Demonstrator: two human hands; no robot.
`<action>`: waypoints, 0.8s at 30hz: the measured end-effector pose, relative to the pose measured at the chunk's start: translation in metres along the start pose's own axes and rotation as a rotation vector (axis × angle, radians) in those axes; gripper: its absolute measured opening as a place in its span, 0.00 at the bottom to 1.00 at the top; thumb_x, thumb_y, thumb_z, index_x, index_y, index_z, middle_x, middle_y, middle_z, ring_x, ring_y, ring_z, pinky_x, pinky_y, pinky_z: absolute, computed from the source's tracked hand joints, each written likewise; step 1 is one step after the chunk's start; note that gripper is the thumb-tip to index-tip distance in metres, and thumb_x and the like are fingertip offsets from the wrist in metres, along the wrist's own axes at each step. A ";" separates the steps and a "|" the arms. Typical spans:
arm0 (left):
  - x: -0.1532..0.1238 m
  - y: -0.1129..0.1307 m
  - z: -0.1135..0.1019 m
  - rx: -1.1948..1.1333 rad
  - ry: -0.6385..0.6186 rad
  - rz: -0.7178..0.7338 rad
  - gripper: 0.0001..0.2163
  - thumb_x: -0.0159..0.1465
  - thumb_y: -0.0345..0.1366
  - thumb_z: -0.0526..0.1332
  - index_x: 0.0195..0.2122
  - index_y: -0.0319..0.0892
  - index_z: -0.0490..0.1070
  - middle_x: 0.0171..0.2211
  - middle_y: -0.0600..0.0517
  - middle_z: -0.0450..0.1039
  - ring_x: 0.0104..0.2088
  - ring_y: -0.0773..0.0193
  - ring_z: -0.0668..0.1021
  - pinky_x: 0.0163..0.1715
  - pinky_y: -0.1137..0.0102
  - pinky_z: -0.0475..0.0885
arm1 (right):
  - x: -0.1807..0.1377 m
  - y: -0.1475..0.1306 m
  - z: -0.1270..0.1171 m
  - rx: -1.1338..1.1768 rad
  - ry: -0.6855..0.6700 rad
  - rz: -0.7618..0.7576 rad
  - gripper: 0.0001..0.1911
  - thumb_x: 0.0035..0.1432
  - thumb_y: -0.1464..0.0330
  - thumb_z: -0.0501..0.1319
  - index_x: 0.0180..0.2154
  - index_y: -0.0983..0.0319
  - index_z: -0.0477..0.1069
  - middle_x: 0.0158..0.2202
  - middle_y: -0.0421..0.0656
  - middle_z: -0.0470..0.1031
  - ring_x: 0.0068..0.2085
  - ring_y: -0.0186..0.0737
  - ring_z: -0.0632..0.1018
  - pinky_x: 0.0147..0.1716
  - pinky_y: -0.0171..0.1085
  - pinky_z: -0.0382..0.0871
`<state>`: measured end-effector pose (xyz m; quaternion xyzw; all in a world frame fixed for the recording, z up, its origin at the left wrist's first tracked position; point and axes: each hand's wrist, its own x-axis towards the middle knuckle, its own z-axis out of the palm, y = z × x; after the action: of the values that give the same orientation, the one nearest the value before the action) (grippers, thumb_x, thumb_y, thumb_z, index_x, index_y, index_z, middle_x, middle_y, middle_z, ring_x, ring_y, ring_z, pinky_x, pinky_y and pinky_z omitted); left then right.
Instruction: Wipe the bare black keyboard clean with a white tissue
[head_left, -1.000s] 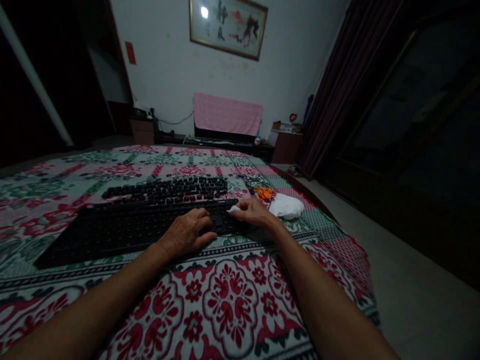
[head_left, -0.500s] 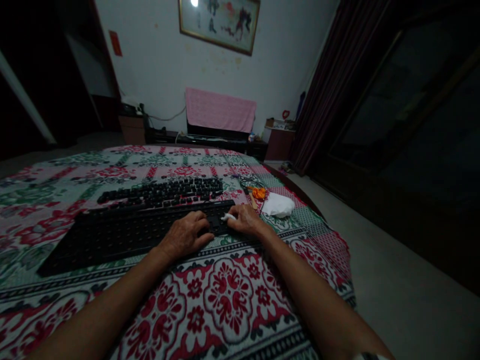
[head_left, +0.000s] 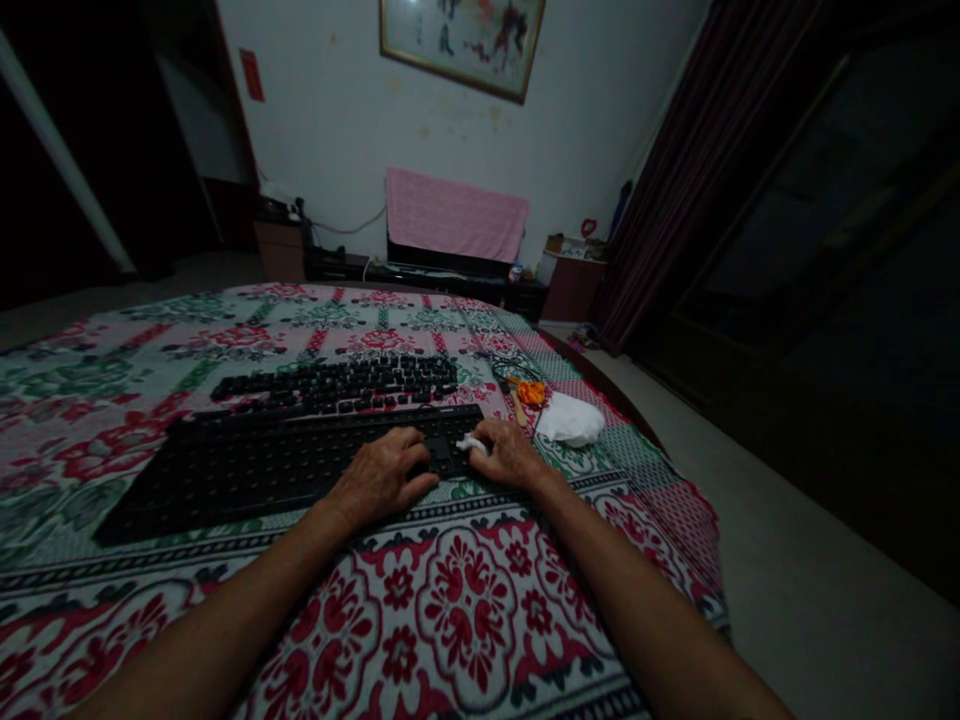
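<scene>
"Pinching a small white wad (head_left: 471, 443), the right hand (head_left: 510, 455) now sits closer to the near edge of the black keyboard base (head_left: 277, 460) than a second ago."

"And its grip?"

"Closed: thumb and fingers press together, with the wad poking out toward the left hand (head_left: 382, 470)."

"Where is the base?"

"Flat on the patterned cover (head_left: 465, 620), its right end at both hands. Loose black keycaps (head_left: 352, 380) lie in uneven rows just beyond it."

"What is the left hand doing?"

"It stays on the base, fingers bent, thumb parted from them. Whether it clamps anything, I can't tell."

"So what does the shift mean?"

"I take it for a wiping stroke drawn toward the near edge, which would mean the right end is being worked while the left hand steadies the base. A crumpled white bundle (head_left: 574, 418) and an orange clump (head_left: 532, 392) lie beyond the right hand."
</scene>
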<state>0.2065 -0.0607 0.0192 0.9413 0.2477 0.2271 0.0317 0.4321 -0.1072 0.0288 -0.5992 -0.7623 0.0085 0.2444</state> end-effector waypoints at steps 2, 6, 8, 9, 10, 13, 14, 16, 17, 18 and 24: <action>0.000 0.001 -0.001 -0.005 -0.001 -0.001 0.10 0.60 0.43 0.56 0.35 0.42 0.69 0.39 0.49 0.66 0.40 0.61 0.70 0.38 0.68 0.68 | 0.000 -0.002 -0.001 -0.010 0.006 0.007 0.04 0.47 0.70 0.56 0.27 0.64 0.68 0.26 0.41 0.71 0.29 0.34 0.69 0.31 0.31 0.59; 0.000 0.002 -0.002 -0.018 -0.004 0.002 0.10 0.60 0.43 0.55 0.35 0.42 0.69 0.39 0.49 0.66 0.40 0.61 0.69 0.38 0.68 0.68 | 0.000 -0.001 -0.001 -0.024 -0.019 -0.002 0.03 0.46 0.71 0.56 0.26 0.63 0.68 0.27 0.42 0.71 0.29 0.34 0.69 0.31 0.31 0.59; 0.000 0.002 -0.002 -0.017 -0.003 0.004 0.10 0.60 0.43 0.55 0.35 0.42 0.69 0.39 0.49 0.66 0.40 0.61 0.69 0.38 0.68 0.68 | 0.000 0.000 -0.001 -0.022 -0.037 -0.020 0.03 0.45 0.71 0.56 0.26 0.63 0.68 0.27 0.41 0.71 0.29 0.34 0.70 0.31 0.32 0.60; 0.000 0.002 -0.002 -0.014 0.000 0.003 0.10 0.60 0.43 0.55 0.35 0.42 0.69 0.39 0.49 0.66 0.40 0.61 0.69 0.38 0.68 0.68 | 0.000 0.001 -0.001 -0.012 -0.045 -0.027 0.03 0.45 0.71 0.57 0.26 0.63 0.68 0.27 0.41 0.71 0.29 0.34 0.70 0.30 0.32 0.60; 0.000 0.002 -0.002 -0.009 0.003 0.001 0.10 0.61 0.43 0.55 0.34 0.42 0.69 0.38 0.49 0.66 0.40 0.61 0.69 0.37 0.68 0.68 | 0.000 0.002 -0.001 0.005 -0.048 -0.029 0.03 0.45 0.72 0.57 0.25 0.63 0.69 0.26 0.40 0.71 0.29 0.34 0.70 0.30 0.32 0.60; 0.000 0.002 -0.001 0.003 0.010 0.005 0.10 0.61 0.43 0.55 0.34 0.42 0.69 0.37 0.49 0.66 0.39 0.61 0.69 0.37 0.68 0.68 | -0.002 0.003 -0.002 0.069 -0.007 -0.036 0.04 0.48 0.72 0.56 0.26 0.63 0.69 0.26 0.40 0.71 0.28 0.33 0.71 0.30 0.32 0.61; 0.000 0.002 -0.001 0.004 0.012 0.009 0.10 0.61 0.43 0.55 0.34 0.42 0.69 0.37 0.49 0.66 0.39 0.61 0.69 0.37 0.68 0.68 | -0.003 0.003 -0.003 0.080 0.017 -0.049 0.04 0.49 0.72 0.56 0.27 0.62 0.70 0.26 0.40 0.72 0.29 0.33 0.71 0.31 0.32 0.62; 0.000 0.001 0.000 0.001 0.016 0.014 0.10 0.61 0.43 0.55 0.34 0.42 0.69 0.37 0.49 0.66 0.39 0.62 0.69 0.38 0.68 0.68 | -0.005 0.002 -0.004 0.078 0.048 -0.099 0.05 0.50 0.72 0.56 0.30 0.62 0.71 0.28 0.41 0.72 0.30 0.34 0.71 0.33 0.33 0.63; 0.000 0.001 0.000 -0.001 0.019 0.015 0.10 0.61 0.43 0.55 0.34 0.42 0.69 0.38 0.49 0.65 0.40 0.62 0.69 0.38 0.68 0.68 | -0.005 0.002 -0.004 0.070 0.049 -0.127 0.06 0.51 0.72 0.56 0.32 0.62 0.71 0.29 0.41 0.72 0.31 0.34 0.71 0.34 0.33 0.63; -0.001 0.001 0.000 -0.003 0.022 0.015 0.10 0.61 0.43 0.55 0.34 0.42 0.69 0.38 0.49 0.65 0.40 0.62 0.69 0.38 0.68 0.68 | -0.006 0.001 -0.005 0.062 0.041 -0.153 0.07 0.52 0.72 0.56 0.34 0.62 0.71 0.30 0.42 0.72 0.31 0.34 0.71 0.34 0.34 0.63; -0.001 0.001 0.000 0.000 0.034 0.023 0.09 0.60 0.42 0.56 0.34 0.42 0.68 0.36 0.50 0.65 0.38 0.62 0.69 0.36 0.69 0.67 | -0.007 0.000 -0.008 0.033 -0.047 -0.236 0.10 0.53 0.72 0.56 0.38 0.61 0.71 0.32 0.42 0.71 0.34 0.35 0.71 0.36 0.33 0.63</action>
<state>0.2061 -0.0619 0.0186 0.9401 0.2372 0.2436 0.0247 0.4364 -0.1162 0.0336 -0.5007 -0.8329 0.0062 0.2357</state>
